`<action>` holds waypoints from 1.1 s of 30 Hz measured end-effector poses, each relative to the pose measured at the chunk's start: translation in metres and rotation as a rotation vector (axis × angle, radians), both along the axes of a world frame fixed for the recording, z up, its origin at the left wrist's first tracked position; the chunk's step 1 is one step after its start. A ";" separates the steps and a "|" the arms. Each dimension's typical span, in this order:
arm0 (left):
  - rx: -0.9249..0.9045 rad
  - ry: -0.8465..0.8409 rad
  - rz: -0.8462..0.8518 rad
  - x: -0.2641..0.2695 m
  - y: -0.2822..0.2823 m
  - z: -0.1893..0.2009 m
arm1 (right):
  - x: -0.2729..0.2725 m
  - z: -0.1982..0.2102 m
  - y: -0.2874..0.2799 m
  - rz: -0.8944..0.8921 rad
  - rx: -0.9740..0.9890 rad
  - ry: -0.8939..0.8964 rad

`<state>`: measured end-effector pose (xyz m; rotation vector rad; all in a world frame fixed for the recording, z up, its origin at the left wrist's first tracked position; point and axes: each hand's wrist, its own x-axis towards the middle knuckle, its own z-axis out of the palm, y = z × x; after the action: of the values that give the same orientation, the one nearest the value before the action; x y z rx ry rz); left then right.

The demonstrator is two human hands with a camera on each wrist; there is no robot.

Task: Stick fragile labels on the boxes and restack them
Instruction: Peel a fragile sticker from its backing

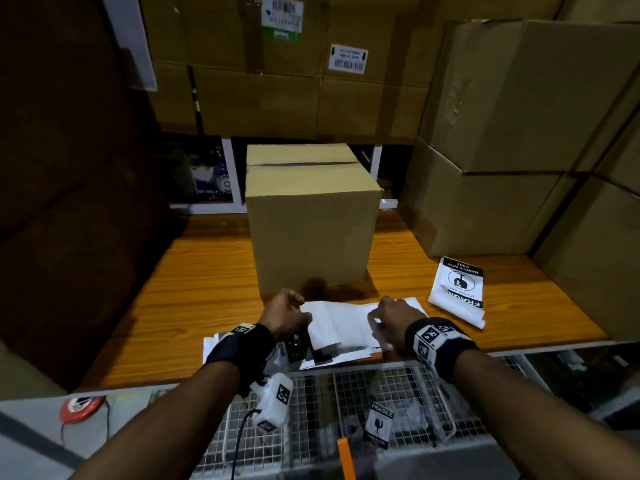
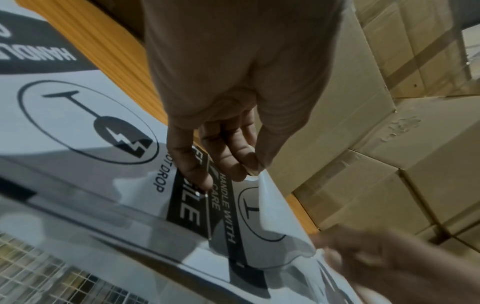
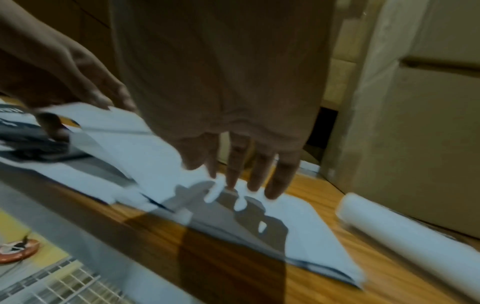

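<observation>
Fingers (image 2: 197, 168) of the left hand (image 1: 285, 315) pinch a label (image 2: 187, 207) at the tabletop's (image 1: 194, 282) near edge while the right hand's (image 1: 391, 318) straight fingers (image 3: 257, 174) press the sheets (image 1: 346, 327).

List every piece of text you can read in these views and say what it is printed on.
"FRAGILE", "HANDLE WITH CARE": loose label lying on the table, seen upside down.
"HANDLE WITH CARE": label pinched by the left hand.
"DROP", end of a line: label sheet under it.
"FRAGILE": small label in the wire basket.
White stickers on the stacked cartons: too blurred to read.
</observation>
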<state>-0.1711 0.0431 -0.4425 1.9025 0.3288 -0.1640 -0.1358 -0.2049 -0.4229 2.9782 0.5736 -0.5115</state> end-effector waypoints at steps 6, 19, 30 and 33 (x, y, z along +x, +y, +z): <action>0.022 -0.004 -0.005 -0.001 -0.002 0.001 | -0.003 0.001 0.035 0.136 0.295 -0.079; -0.057 0.030 0.029 -0.004 0.018 -0.002 | 0.002 -0.027 0.042 0.113 0.153 -0.033; -0.104 0.020 0.068 -0.024 0.028 0.008 | -0.001 -0.020 0.042 0.148 0.104 -0.010; -0.130 0.035 0.070 -0.027 0.034 0.009 | -0.001 -0.022 0.042 0.135 0.122 -0.024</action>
<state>-0.1979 0.0776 -0.4339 1.7592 0.3982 -0.1678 -0.1365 -0.1625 -0.4451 3.0255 0.8255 -0.4439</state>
